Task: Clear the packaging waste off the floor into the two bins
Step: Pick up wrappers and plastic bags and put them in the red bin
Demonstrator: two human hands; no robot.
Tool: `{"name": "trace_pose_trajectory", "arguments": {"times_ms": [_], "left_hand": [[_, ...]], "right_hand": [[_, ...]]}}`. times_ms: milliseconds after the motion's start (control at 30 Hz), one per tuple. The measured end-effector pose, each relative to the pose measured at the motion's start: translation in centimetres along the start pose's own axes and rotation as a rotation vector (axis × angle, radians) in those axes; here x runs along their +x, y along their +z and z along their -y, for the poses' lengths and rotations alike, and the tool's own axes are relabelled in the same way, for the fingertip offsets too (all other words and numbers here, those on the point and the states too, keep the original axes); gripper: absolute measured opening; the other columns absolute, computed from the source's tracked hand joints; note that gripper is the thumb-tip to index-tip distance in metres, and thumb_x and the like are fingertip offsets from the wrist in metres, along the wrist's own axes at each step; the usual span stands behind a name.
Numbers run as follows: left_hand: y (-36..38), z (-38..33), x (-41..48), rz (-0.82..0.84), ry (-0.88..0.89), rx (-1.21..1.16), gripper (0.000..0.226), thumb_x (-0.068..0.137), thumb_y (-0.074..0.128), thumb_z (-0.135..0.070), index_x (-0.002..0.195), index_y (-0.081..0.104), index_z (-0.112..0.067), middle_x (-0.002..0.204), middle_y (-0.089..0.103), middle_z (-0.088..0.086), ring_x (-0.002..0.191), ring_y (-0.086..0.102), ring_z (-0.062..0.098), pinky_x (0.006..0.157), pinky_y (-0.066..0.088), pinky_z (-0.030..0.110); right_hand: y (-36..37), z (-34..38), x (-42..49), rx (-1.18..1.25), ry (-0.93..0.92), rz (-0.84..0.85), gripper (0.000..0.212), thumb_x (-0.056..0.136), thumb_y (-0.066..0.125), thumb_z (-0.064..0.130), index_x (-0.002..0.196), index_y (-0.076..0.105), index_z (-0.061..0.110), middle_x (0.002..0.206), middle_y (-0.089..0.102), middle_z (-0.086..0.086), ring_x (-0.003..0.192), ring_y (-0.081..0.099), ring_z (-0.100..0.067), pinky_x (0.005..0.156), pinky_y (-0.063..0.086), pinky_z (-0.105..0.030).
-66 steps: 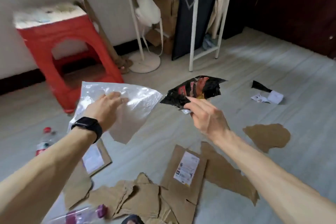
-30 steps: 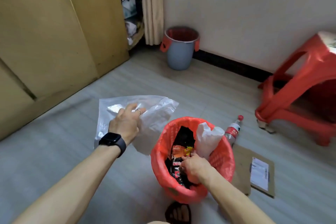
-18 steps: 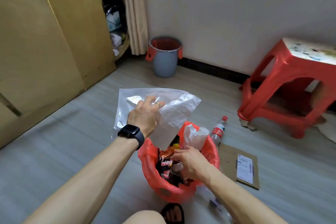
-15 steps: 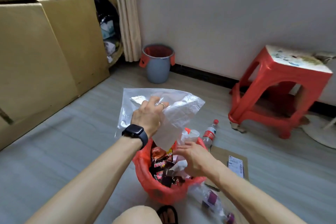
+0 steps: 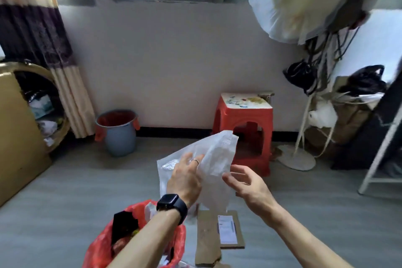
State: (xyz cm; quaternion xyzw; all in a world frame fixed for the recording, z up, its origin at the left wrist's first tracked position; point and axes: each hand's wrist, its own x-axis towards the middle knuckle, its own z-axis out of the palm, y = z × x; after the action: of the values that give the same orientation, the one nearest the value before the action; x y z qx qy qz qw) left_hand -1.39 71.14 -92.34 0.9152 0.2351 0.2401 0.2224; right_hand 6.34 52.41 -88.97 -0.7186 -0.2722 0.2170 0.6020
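Observation:
My left hand (image 5: pixel 185 177) grips a clear plastic bag (image 5: pixel 215 159) and holds it up in the middle of the view. Just to the bag's right, my right hand (image 5: pixel 247 183) hovers with fingers spread and loosely bent, holding nothing. A red bin (image 5: pixel 97 252) stands at the bottom left under my left forearm, with black and red wrappers and white plastic inside. A blue-grey bin (image 5: pixel 119 137) with a red liner stands by the far wall. A cardboard piece with a shipping label (image 5: pixel 226 230) lies on the floor beneath the bag.
A red plastic stool (image 5: pixel 245 128) stands against the wall behind the bag. A white stand base (image 5: pixel 297 160) and a cluttered rack (image 5: pixel 352 115) are at the right. A gold cabinet (image 5: pixel 15 135) and a curtain (image 5: pixel 54 72) fill the left.
My right hand has come up out of the red bin, leaving the wrapper inside, and now hovers beside the bag. My view has lifted and swung right. My left hand still holds the bag.

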Motion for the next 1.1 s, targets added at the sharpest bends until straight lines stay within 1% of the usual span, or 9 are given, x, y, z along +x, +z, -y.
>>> {"name": "trace_pose_trajectory", "arguments": {"times_ms": [167,300,400,567,633,700,900,967,1100], "left_hand": [[2.9,-3.2,-0.6,0.118,0.100,-0.118,0.064,0.087,0.052,-0.006,0.145,0.047,-0.034,0.157,0.027,-0.005,0.141,0.035,0.015,0.109,0.036,0.025],[3.7,-4.5,-0.9,0.251,0.089,-0.199,0.062,0.087,0.061,-0.014,0.145,0.046,-0.032,0.155,0.027,-0.004,0.137,0.038,0.012,0.100,0.032,0.016],[4.5,-4.8,-1.0,0.306,0.085,-0.276,0.064,0.082,0.064,-0.026,0.144,0.047,-0.032,0.148,0.037,-0.005,0.132,0.043,0.006,0.108,0.037,0.019],[4.5,-5.7,-0.4,0.369,-0.005,-0.439,0.103,0.063,0.073,-0.046,0.155,0.026,-0.034,0.147,0.034,-0.008,0.128,0.046,0.010,0.109,0.043,0.034],[4.3,-5.8,-0.3,0.473,-0.026,-0.510,0.115,0.062,0.085,-0.039,0.155,0.017,-0.041,0.147,0.032,-0.013,0.127,0.044,0.003,0.105,0.040,0.019],[4.0,-5.7,-0.5,0.635,-0.016,-0.539,0.118,0.067,0.091,-0.026,0.154,0.014,-0.044,0.137,0.035,-0.025,0.110,0.048,-0.017,0.088,0.037,0.001],[3.9,-5.0,-0.8,0.829,0.050,-0.404,0.089,0.064,0.093,-0.034,0.138,0.043,-0.034,0.122,0.052,-0.023,0.116,0.054,0.000,0.092,0.041,0.013],[3.9,-4.8,-0.7,0.839,0.058,-0.384,0.082,0.064,0.094,-0.035,0.132,0.048,-0.030,0.119,0.059,-0.017,0.109,0.059,0.001,0.088,0.044,0.017],[4.4,-4.1,-0.6,0.743,0.045,-0.484,0.036,0.074,0.087,-0.031,0.105,0.072,-0.023,0.098,0.076,-0.008,0.094,0.071,0.008,0.089,0.054,0.033]], "right_hand": [[-3.8,-2.2,-1.3,-0.112,0.000,-0.151,0.032,0.082,0.081,0.040,0.109,0.066,0.031,0.099,0.076,0.014,0.090,0.072,-0.003,0.073,0.055,-0.018],[-6.5,-4.9,-1.2,-0.290,-0.020,-0.299,0.004,0.086,0.075,0.030,0.089,0.072,0.029,0.082,0.074,0.018,0.076,0.068,0.001,0.076,0.055,-0.027],[-7.9,-5.8,-1.3,-0.303,0.004,-0.298,0.004,0.086,0.070,0.022,0.084,0.072,0.025,0.080,0.074,0.014,0.074,0.066,-0.004,0.075,0.053,-0.028],[-9.5,-5.6,-2.1,-0.527,0.058,0.012,0.019,0.094,0.057,0.017,0.090,0.068,0.033,0.084,0.071,0.006,0.067,0.057,0.000,0.069,0.046,-0.021],[-9.8,-5.3,-2.5,-0.536,0.080,0.154,0.020,0.096,0.055,0.018,0.091,0.068,0.034,0.087,0.070,-0.002,0.070,0.057,-0.004,0.070,0.047,-0.024],[-9.9,-4.6,-2.8,-0.511,0.087,0.263,0.020,0.097,0.056,0.018,0.094,0.069,0.032,0.089,0.070,-0.004,0.073,0.058,-0.007,0.070,0.048,-0.024],[-10.5,-5.1,-2.9,-0.502,0.142,0.355,0.017,0.096,0.058,0.013,0.099,0.071,0.025,0.079,0.054,0.004,0.072,0.048,-0.010,0.072,0.042,-0.023],[-10.8,-5.5,-3.0,-0.483,0.178,0.302,0.015,0.096,0.058,0.016,0.101,0.070,0.024,0.081,0.059,0.001,0.073,0.052,-0.010,0.073,0.045,-0.024],[-11.8,-6.3,-2.9,-0.444,0.169,0.103,0.011,0.095,0.064,0.030,0.105,0.069,0.032,0.090,0.070,0.005,0.079,0.063,-0.006,0.081,0.051,-0.028]]}}
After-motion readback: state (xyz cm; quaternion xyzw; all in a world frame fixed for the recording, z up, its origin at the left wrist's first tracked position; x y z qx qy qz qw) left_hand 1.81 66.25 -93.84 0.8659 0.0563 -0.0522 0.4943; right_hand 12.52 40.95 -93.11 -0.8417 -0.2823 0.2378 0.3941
